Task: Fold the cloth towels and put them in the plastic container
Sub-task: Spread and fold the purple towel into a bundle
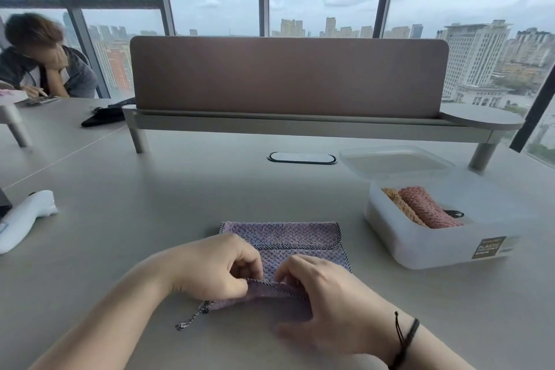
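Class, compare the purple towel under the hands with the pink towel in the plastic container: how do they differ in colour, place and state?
The purple towel lies on the table, while the pink towel sits inside the plastic container. The purple towel is only partly folded, its near edge pinched by the left hand and right hand; the pink towel is already folded compactly and untouched. Both share a knobbly woven texture.

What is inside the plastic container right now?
The plastic container holds two folded towels side by side: an orange towel and a pink towel. Anything beneath them is hidden.
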Motion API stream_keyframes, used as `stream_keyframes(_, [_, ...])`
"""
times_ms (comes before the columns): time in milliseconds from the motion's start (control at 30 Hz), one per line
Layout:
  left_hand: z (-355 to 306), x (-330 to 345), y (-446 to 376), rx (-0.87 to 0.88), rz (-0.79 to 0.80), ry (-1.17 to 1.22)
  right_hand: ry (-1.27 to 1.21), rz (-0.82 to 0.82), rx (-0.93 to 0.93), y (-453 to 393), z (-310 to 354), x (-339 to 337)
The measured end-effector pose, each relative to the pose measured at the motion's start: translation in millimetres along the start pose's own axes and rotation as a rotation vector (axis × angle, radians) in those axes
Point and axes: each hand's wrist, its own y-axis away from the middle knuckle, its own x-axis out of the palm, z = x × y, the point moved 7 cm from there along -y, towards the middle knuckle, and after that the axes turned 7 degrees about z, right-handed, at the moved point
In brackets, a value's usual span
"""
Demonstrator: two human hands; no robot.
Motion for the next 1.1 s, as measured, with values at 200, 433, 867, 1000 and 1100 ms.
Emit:
stream_keyframes(200, [27.8,-21.4,8.0,-0.053,-0.024,0.111,-0.01,-0.165,0.155,4.7,-26.5,-32.6])
stream_keyframes(433, [52.1,-42.4,14.1,-0.143,-0.141,0.119,-0.035,-0.204,0.332,8.6,-79.4,-32.3])
stream_keyframes(867, [75.6,-57.9,4.4,-0.194,-0.534,0.124,0.004,-0.179,0.469,11.0,-94.8,-30.7])
stream_keyframes(1000, [80.4,-55.3,1.2,-0.225,-0.561,0.084,0.039,-0.155,0.517,11.6,-98.3,-28.4])
stream_keyframes(1100, [72.5,-59.2,5.1,-0.246,-0.634,-0.06,0.087,-0.177,0.494,13.3,-92.8,-31.3])
